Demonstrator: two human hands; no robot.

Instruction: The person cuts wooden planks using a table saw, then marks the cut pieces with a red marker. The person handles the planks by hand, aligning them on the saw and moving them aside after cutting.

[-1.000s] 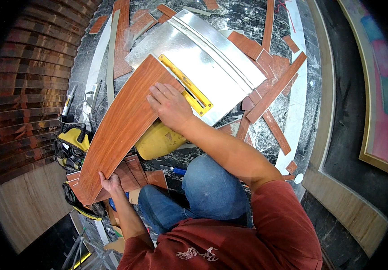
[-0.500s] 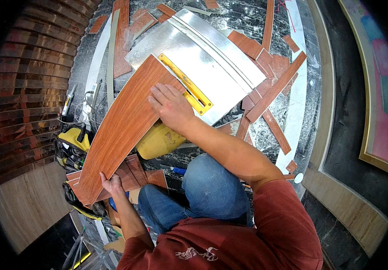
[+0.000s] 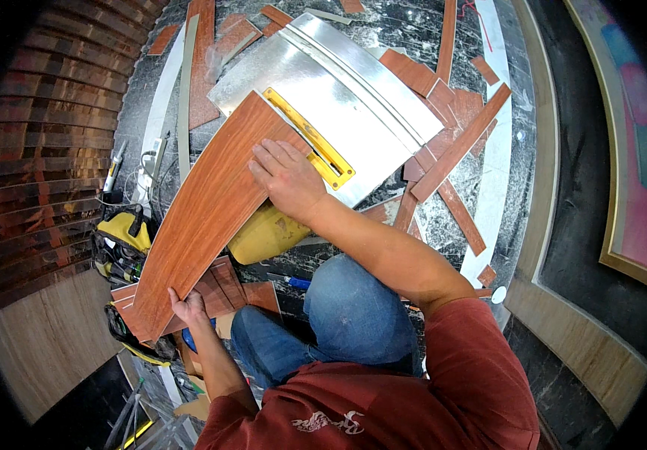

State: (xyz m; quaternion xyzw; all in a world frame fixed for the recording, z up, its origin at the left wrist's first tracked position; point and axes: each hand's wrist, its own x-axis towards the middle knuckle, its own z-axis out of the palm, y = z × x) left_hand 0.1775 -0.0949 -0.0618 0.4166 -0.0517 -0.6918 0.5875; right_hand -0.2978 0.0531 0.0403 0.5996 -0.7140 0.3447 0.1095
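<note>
A long reddish-brown wood floor plank [image 3: 199,202] slants from the far middle down to the left. My left hand [image 3: 188,307] grips its near end by the right edge, thumb on top and fingers beneath. Close to the far end, my right hand [image 3: 289,180] lies on the plank with fingers stretched out and slightly apart. Just right of that far end is a yellow slotted insert [image 3: 342,172] in a silver metal machine table [image 3: 376,124], which looks like a table saw. The plank covers part of the table's left side. Under the plank shows a yellow rounded body [image 3: 267,236].
Plank offcuts [image 3: 454,154] lie scattered at the right and far side. A yellow-and-black tool bag [image 3: 124,232] stands left of the plank, near a caulking tube [image 3: 115,166]. A blue-handled tool [image 3: 298,284] lies by my knee. A ribbed brown wall [image 3: 53,150] borders the left.
</note>
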